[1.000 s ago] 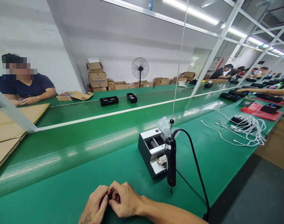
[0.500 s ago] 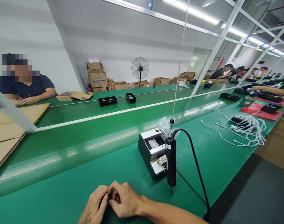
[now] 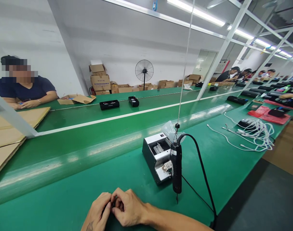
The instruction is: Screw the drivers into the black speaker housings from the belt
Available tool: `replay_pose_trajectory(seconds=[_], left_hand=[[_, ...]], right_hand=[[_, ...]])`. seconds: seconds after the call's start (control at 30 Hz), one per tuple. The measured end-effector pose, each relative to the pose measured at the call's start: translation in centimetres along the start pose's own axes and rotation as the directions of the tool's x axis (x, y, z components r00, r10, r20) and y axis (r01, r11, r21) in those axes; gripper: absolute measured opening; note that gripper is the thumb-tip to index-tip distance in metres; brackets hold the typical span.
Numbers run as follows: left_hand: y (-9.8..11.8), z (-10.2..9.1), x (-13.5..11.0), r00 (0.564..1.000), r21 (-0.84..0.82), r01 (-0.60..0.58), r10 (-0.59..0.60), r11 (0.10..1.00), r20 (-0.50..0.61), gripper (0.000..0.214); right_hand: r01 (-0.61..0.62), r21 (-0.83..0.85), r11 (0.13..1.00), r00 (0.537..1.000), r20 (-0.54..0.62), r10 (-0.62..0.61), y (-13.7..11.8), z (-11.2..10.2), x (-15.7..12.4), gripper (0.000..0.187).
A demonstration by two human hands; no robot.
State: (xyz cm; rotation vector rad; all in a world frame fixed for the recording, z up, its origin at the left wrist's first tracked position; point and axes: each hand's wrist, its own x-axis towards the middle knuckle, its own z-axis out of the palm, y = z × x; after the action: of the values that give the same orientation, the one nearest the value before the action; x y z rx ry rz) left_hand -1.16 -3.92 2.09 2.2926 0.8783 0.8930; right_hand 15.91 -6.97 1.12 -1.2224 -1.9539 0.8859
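Note:
My left hand (image 3: 97, 210) and my right hand (image 3: 129, 208) meet at the fingertips, low in the view over the green bench. The fingers of both are curled and pressed together. Something small and dark may sit between them, but I cannot make it out. To the right of my hands, a black electric screwdriver (image 3: 176, 168) hangs bit-down from a cord, touched by neither hand. Just behind it stands a black and silver screw feeder (image 3: 156, 157) with a clear plastic bag at its back.
A green conveyor belt (image 3: 71, 157) runs beyond the bench, carrying black cases (image 3: 109, 104). Tangled white cables (image 3: 254, 134) lie on the right, near red sheets (image 3: 262, 113). Flat cardboard (image 3: 18, 122) is at the left. A person (image 3: 28, 86) sits across; others work far right.
The black cases on the belt have shifted slightly left. A co-worker's arm at the far right has drawn back to the right. My hands keep almost the same pose.

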Motion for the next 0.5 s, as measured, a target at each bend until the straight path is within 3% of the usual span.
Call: replay_pose_trajectory(seconds=[0.5], left_hand=[[-0.24,0.2,-0.04,1.0,0.026,0.004,-0.004,1.0,0.005,0.042]], right_hand=[[-0.012,-0.014,1.0,1.0,-0.002,0.012,-0.21,-0.16,0.09,0.031]])
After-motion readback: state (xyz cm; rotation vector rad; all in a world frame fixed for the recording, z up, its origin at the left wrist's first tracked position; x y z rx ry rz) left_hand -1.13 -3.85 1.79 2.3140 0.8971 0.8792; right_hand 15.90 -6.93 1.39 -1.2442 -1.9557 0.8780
